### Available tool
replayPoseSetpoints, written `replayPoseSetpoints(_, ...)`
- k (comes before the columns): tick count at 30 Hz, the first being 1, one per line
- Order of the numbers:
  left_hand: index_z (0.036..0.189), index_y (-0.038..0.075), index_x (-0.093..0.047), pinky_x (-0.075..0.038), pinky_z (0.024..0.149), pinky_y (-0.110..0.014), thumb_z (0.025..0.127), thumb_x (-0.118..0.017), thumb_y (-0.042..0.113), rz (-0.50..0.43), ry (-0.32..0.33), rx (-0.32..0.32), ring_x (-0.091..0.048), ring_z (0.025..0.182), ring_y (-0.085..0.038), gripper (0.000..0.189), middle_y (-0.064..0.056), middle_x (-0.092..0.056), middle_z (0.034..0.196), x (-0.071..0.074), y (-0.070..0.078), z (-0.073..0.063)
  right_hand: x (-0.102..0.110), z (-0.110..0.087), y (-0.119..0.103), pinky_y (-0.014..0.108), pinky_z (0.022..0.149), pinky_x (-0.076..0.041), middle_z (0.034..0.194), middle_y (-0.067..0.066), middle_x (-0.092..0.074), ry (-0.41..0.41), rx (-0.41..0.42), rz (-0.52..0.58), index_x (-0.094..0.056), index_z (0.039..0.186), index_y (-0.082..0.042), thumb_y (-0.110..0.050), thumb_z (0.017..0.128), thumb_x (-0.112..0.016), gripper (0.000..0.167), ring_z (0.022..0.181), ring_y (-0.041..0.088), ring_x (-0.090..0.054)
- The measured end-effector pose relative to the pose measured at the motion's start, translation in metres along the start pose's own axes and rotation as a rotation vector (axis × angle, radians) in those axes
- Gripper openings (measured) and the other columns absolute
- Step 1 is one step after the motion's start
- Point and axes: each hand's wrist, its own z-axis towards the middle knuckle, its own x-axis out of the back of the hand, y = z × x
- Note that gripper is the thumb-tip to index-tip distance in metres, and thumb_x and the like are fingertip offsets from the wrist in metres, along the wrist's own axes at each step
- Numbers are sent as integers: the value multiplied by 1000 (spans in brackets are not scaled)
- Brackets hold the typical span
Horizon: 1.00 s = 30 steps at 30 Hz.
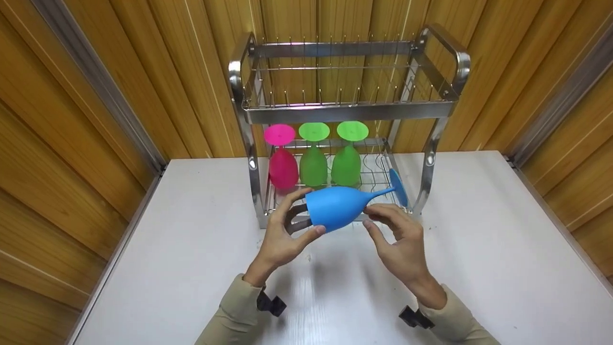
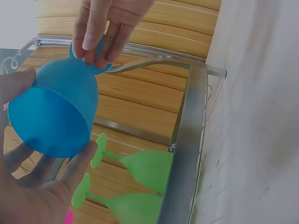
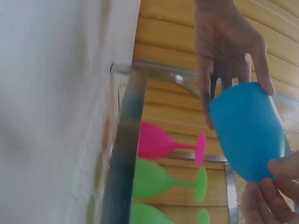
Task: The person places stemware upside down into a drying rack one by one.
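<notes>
A blue goblet point(image 1: 337, 207) lies sideways in the air in front of the rack, its mouth toward the left and its foot toward the right. My left hand point(image 1: 282, 239) holds the bowl by the rim, thumb on the near side and fingers round the far side. Close to where the bowl meets the stem is my right hand point(image 1: 400, 239), its fingers bent, with a gap between thumb and fingertips. In the left wrist view the right fingers point(image 2: 96, 42) overlap the stem. The right wrist view shows the thumb overlapping the bowl point(image 3: 250, 130).
Behind stands a two-tier metal dish rack point(image 1: 349, 112). On its lower tier a pink goblet point(image 1: 283, 167) and two green goblets, one in the middle point(image 1: 313, 166) and one to its right point(image 1: 346, 165), stand upside down. The rack is on a white table point(image 1: 201, 215) against wood-look walls.
</notes>
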Motion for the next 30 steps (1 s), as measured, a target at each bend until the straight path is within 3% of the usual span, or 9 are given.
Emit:
replayPoseSetpoints(9, 157, 8, -45, -60, 103, -54, 89, -86, 28, -178, -43, 49, -57, 139, -47, 82, -19, -44, 158, -11, 3, -3, 1, -4, -1, 33, 108, -58, 128, 13, -67, 148, -335, 420, -64, 132, 11, 12, 99, -65, 33, 121, 20, -70)
replayPoseSetpoints(14, 157, 6, -43, -59, 105, -55, 90, -85, 25, -224, -85, 55, -57, 138, -46, 82, -19, -43, 159, -17, 0, -6, 3, -1, -3, 41, 116, -53, 130, 8, -68, 223, -422, 696, -70, 132, -1, 9, 104, -58, 32, 128, 21, -67)
replayPoseSetpoints(18, 158, 6, -42, -57, 106, -58, 90, -85, 25, -215, -97, 68, -56, 140, -46, 82, -18, -42, 159, -20, 1, -7, 4, 0, -4, 41, 120, -50, 120, 4, -73, 262, -461, 863, -76, 119, -6, 6, 106, -57, 26, 124, 20, -68)
replayPoseSetpoints(21, 158, 7, -42, -56, 107, -58, 90, -85, 25, -213, -102, 77, -55, 141, -46, 82, -18, -42, 160, -20, 1, -8, 6, 0, -6, 40, 121, -49, 119, 2, -73, 264, -492, 930, -78, 116, -9, 4, 106, -57, 26, 122, 20, -68)
replayPoseSetpoints(30, 158, 6, -41, -56, 108, -56, 90, -85, 24, -226, -117, 87, -54, 142, -47, 83, -17, -40, 162, -21, 0, -8, 10, -3, -9, 38, 121, -48, 118, -1, -75, 247, -553, 992, -80, 114, -17, 1, 108, -57, 30, 126, 19, -67)
